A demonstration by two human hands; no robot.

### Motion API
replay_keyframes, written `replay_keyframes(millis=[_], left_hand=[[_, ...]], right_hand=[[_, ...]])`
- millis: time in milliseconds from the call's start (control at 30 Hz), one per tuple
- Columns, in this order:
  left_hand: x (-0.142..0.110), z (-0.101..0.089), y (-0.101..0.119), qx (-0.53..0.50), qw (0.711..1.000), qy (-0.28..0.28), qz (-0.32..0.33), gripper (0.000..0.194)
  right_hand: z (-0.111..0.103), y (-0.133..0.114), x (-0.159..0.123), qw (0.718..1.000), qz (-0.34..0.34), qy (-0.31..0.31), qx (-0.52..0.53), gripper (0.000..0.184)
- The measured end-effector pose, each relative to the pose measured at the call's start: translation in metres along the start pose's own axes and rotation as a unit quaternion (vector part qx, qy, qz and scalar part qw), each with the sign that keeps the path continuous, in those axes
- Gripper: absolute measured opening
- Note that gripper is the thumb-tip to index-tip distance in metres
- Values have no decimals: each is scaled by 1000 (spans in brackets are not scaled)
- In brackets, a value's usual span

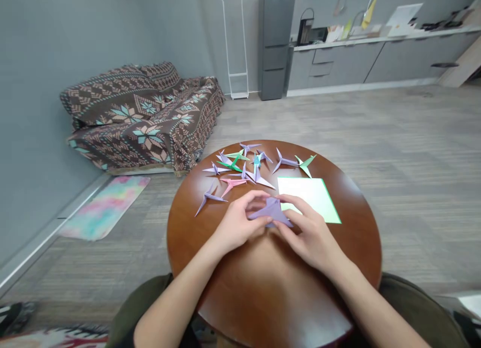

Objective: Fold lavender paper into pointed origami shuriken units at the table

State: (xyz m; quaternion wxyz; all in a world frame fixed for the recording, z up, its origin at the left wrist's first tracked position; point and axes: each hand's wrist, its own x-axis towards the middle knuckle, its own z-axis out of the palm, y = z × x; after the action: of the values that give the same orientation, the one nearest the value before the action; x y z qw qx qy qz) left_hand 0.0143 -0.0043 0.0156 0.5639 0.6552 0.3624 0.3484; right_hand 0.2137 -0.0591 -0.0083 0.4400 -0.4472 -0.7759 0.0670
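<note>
Between both hands, just above the round brown table point(240, 298), is a folded piece of purple paper point(271, 213). My left hand point(242, 218) grips its left side, thumb in front and fingers behind. From the right, my right hand point(306, 230) pinches the other side of the same paper. Fingers cover parts of its edges. Beyond the hands lie several folded paper birds, among them a pink one point(232, 184), a green one point(233, 163) and a purple one point(210, 196). A white sheet with green edges point(313, 195) lies flat beside my right hand.
A purple bird point(284, 161) and a light green bird point(306, 164) rest near the table's far edge. Past the table stand a sofa with a patterned cover point(150, 117), a grey fridge point(277, 42) and a kitchen counter point(345, 62). A pastel mat point(105, 208) lies on the floor.
</note>
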Motion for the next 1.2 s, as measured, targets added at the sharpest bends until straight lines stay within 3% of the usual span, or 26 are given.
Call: replay_keyframes(millis=[200,367,533,733,833,900,1000,1133,1200], left_hand=[[0,0,5,-22,999,37,18,48],[-2,2,9,-80,997,-1,10,51],[-4,5,8,-72,997,-30,23,34],[-5,2,7,18,994,-14,105,15],[-6,1,8,73,989,-9,126,16],[-6,2,9,93,986,-19,138,16],[-7,4,8,68,989,-15,134,17],[-6,6,6,-26,994,44,92,32],[-4,5,5,-21,996,58,65,30]], right_hand=[[-1,-3,3,999,20,11,43,8],[-8,-11,6,985,79,-5,152,8],[-12,-13,8,965,114,-15,238,9],[-5,-9,4,923,197,68,324,16],[-3,-8,3,897,256,91,350,35],[-5,-9,3,902,258,44,342,34],[-8,-11,5,920,243,5,309,11],[-10,-10,5,927,244,57,279,10],[-10,-8,4,926,249,82,272,11]])
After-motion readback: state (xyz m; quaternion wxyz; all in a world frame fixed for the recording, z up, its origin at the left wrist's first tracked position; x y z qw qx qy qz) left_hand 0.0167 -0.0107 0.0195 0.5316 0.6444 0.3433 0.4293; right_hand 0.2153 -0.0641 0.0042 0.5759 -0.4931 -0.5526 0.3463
